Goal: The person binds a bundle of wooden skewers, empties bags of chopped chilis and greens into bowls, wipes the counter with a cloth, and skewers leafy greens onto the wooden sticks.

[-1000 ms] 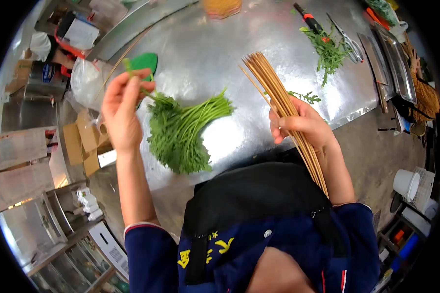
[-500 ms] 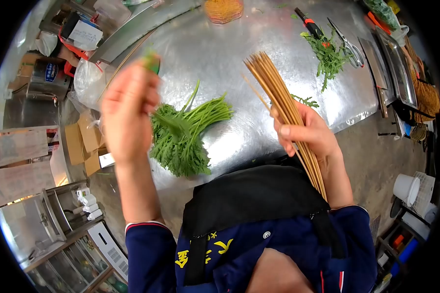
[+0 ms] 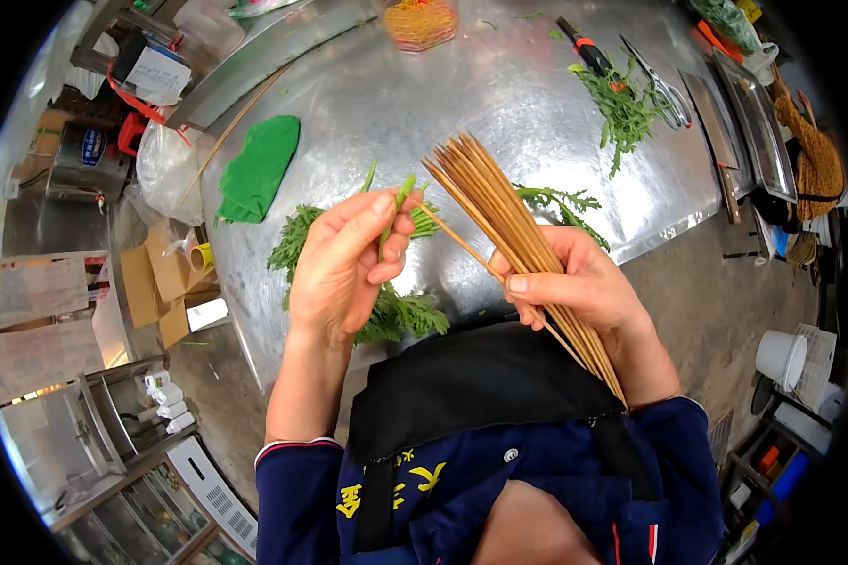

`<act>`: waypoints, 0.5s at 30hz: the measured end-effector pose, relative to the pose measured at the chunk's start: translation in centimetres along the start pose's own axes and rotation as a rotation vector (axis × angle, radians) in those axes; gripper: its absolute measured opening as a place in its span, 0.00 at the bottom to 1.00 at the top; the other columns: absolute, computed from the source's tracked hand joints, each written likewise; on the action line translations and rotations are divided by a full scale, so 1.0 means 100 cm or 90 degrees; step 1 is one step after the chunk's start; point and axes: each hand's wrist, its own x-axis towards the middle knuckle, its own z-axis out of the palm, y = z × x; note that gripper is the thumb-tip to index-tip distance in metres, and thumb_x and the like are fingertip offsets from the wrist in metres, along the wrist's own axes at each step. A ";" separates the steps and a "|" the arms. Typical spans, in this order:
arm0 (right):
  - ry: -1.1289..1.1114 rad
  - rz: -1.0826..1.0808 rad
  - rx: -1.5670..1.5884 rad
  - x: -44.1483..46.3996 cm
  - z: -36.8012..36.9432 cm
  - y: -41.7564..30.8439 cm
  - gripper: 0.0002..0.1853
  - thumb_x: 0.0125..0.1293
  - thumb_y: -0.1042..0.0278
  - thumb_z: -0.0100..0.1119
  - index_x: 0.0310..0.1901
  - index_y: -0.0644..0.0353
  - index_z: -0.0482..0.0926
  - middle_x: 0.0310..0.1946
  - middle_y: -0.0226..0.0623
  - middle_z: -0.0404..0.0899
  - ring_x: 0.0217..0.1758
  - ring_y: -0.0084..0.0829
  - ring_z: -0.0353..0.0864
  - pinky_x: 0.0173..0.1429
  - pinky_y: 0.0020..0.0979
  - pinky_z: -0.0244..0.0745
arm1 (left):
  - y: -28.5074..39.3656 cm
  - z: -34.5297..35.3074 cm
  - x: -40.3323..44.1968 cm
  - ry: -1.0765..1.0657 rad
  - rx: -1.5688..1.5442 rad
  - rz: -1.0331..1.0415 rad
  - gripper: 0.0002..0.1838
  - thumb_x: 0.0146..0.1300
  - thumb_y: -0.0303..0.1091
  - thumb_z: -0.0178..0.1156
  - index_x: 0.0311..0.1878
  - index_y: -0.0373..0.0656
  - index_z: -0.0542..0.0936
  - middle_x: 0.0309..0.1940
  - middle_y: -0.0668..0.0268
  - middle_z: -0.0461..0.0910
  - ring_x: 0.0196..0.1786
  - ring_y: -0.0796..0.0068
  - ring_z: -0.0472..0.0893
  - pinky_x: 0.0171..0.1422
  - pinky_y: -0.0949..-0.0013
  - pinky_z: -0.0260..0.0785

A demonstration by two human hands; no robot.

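Observation:
My left hand [image 3: 346, 259] pinches a green stem [image 3: 398, 215] of leafy greens. The leaves [image 3: 400, 315] below that hand seem to belong to the stem, though the join is hidden. In my right hand [image 3: 579, 282] is a bundle of thin wooden skewers [image 3: 509, 212]. One skewer [image 3: 466, 247] sticks out from the bundle, its tip right by the stem; whether it pierces it I cannot tell. Behind my left hand lies a pile of leafy greens [image 3: 292, 235], partly covered. Another leafy sprig [image 3: 570, 209] shows behind the skewers.
On the metal table [image 3: 367, 104] lie a green cloth [image 3: 259, 169], scissors [image 3: 664, 89], a black-and-red handled tool [image 3: 584, 47], a leafy bunch [image 3: 622, 108] and a cleaver [image 3: 711, 118]. A tub of rubber bands [image 3: 421, 24] stands at the far edge.
My left hand has come right and down with the stem, up to the single skewer's tip. The green cloth is now uncovered. The skewer bundle tilts further left.

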 end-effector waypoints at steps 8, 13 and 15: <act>0.002 0.005 -0.063 0.002 0.004 -0.001 0.10 0.55 0.74 0.58 0.39 0.66 0.74 0.21 0.29 0.73 0.19 0.16 0.72 0.23 0.18 0.68 | 0.002 -0.002 0.003 0.002 -0.018 0.011 0.15 0.62 0.33 0.54 0.43 0.27 0.74 0.25 0.66 0.75 0.22 0.86 0.65 0.19 0.84 0.52; -0.006 0.000 -0.057 0.002 0.001 0.002 0.11 0.57 0.71 0.59 0.40 0.64 0.75 0.22 0.26 0.73 0.20 0.13 0.71 0.23 0.16 0.68 | 0.002 -0.002 0.004 -0.012 0.005 0.015 0.14 0.62 0.32 0.54 0.42 0.28 0.75 0.23 0.68 0.75 0.21 0.87 0.64 0.19 0.84 0.51; -0.007 -0.004 -0.052 0.002 0.000 0.004 0.11 0.57 0.71 0.59 0.40 0.64 0.75 0.22 0.26 0.73 0.19 0.14 0.71 0.23 0.16 0.68 | 0.000 -0.001 0.003 0.011 0.038 0.028 0.13 0.62 0.32 0.54 0.41 0.29 0.76 0.23 0.68 0.75 0.21 0.88 0.64 0.19 0.84 0.50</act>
